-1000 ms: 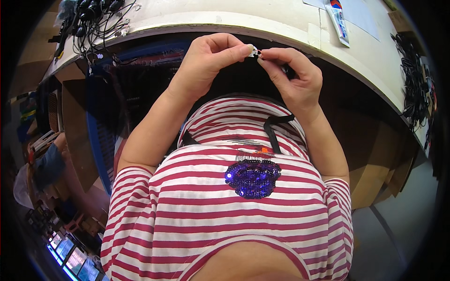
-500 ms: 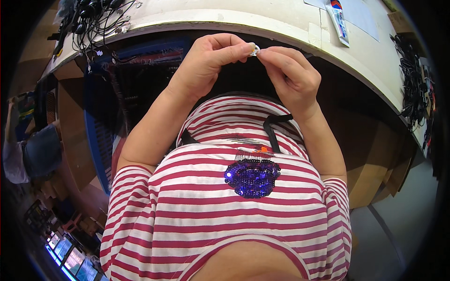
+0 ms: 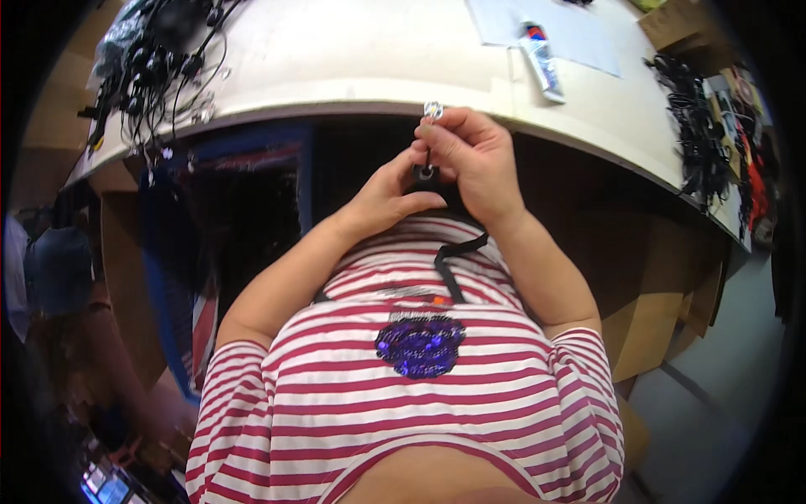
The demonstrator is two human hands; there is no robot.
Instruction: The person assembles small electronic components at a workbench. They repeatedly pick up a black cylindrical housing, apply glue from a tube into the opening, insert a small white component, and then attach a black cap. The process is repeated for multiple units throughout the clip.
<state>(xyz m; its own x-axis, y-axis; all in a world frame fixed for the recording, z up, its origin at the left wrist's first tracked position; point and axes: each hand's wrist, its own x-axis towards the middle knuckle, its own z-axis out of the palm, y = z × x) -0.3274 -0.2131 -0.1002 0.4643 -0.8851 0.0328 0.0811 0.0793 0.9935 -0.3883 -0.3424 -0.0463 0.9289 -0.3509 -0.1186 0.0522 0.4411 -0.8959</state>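
Note:
In my right hand (image 3: pixel 489 168), thumb and fingers pinch the lower side of a small whitish piece with a yellowish middle (image 3: pixel 433 110). It looks like a small LED board, blurred at this size. A thin dark wire (image 3: pixel 429 155) runs from under the pinch down to a black part with a light ring on its end (image 3: pixel 426 174). My left hand (image 3: pixel 382 195) is closed round this black part, its thumb below. The two hands are close together in front of my belly, just short of the table edge.
A pale worktable (image 3: pixel 336 63) curves across the far side. On it lie a tangle of black cables (image 3: pixel 138 92) at left, a white tube with coloured end (image 3: pixel 544 67), a paper sheet (image 3: pixel 588 42) and more black cables (image 3: pixel 684 126) at right. A blue crate (image 3: pixel 172 336) stands at lower left.
Both hands were pinching the small whitish piece between them. Now the right alone holds it, while the left has come lower and grips the black part. The view has shifted.

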